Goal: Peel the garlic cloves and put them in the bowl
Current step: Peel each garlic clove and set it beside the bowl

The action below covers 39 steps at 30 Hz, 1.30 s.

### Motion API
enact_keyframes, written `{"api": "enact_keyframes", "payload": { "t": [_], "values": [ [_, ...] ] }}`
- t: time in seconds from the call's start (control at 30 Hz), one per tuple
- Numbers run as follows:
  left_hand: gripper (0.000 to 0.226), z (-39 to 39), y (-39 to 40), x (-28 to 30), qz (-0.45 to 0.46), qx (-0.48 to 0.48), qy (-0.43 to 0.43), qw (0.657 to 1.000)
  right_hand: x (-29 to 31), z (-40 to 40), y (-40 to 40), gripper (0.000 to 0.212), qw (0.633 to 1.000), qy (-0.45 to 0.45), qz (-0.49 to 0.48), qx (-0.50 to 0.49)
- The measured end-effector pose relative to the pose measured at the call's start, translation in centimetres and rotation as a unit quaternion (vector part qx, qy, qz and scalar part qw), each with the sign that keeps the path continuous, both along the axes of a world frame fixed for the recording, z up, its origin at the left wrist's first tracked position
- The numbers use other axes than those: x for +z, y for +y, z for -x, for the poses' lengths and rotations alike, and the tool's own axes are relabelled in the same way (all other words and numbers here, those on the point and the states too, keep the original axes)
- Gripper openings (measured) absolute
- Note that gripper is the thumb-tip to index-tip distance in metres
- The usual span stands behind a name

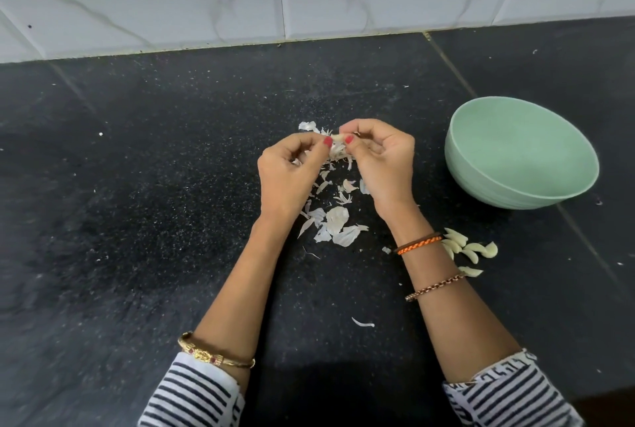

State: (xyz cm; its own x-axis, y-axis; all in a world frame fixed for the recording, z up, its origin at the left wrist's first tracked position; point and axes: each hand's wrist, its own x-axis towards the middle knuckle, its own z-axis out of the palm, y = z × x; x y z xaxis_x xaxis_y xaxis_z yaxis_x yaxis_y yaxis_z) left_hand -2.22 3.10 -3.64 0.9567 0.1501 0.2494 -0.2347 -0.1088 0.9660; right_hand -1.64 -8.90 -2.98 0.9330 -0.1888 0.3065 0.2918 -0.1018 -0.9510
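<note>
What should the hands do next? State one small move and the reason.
Probably keep pulling the skin off the garlic clove, which the left hand and right hand pinch between them. Papery skin seems to cling to it still. The green bowl looks empty, while peeled cloves lie on the counter near the right wrist.

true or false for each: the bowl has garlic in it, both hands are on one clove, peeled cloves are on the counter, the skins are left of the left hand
1. The green bowl has garlic in it. False: it looks empty.
2. The left hand and right hand both pinch one garlic clove. True.
3. Peeled cloves lie on the black counter. True.
4. The garlic skins lie left of the left hand. False: they lie between and below the hands.
</note>
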Motion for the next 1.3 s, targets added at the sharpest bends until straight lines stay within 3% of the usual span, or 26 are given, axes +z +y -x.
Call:
{"api": "enact_keyframes", "payload": {
  "t": [0.27, 0.43, 0.63, 0.97, 1.1, 1.2, 1.3],
  "values": [
    [0.008, -0.4, 0.5, -0.2, -0.046, -0.016, 0.001, 0.999, -0.2, 0.1, 0.1, 0.023, 0.996, -0.015, 0.084, 0.003],
    [0.014, -0.4, 0.5, -0.5, -0.083, -0.03, 0.007, 0.996, 0.2, 0.4, 0.3, 0.021, 0.999, -0.002, 0.049, 0.022],
    [0.016, -0.5, 0.3, -0.5, -0.089, -0.053, -0.001, 0.995, 1.0, 0.6, 0.1, 0.026, 0.99, 0.083, -0.095, 0.065],
    [0.015, -0.6, 0.4, -0.8, -0.07, -0.056, -0.014, 0.996, 1.1, 0.4, -0.6, 0.053, 0.981, 0.145, -0.045, 0.118],
    [0.025, -0.7, 0.1, -1.0, -0.079, -0.055, -0.011, 0.995, 1.1, 0.3, -1.4, 0.059, 0.976, 0.169, -0.033, 0.135],
    [0.026, -1.1, 1.1, -1.0, -0.036, -0.002, -0.007, 0.999, 1.0, 0.4, -1.4, 0.059, 0.974, 0.187, -0.008, 0.127],
    [0.022, -1.0, 1.6, -0.7, -0.078, -0.003, -0.008, 0.997, 1.0, 0.3, -1.4, 0.048, 0.985, 0.148, -0.023, 0.083]
  ]
}}
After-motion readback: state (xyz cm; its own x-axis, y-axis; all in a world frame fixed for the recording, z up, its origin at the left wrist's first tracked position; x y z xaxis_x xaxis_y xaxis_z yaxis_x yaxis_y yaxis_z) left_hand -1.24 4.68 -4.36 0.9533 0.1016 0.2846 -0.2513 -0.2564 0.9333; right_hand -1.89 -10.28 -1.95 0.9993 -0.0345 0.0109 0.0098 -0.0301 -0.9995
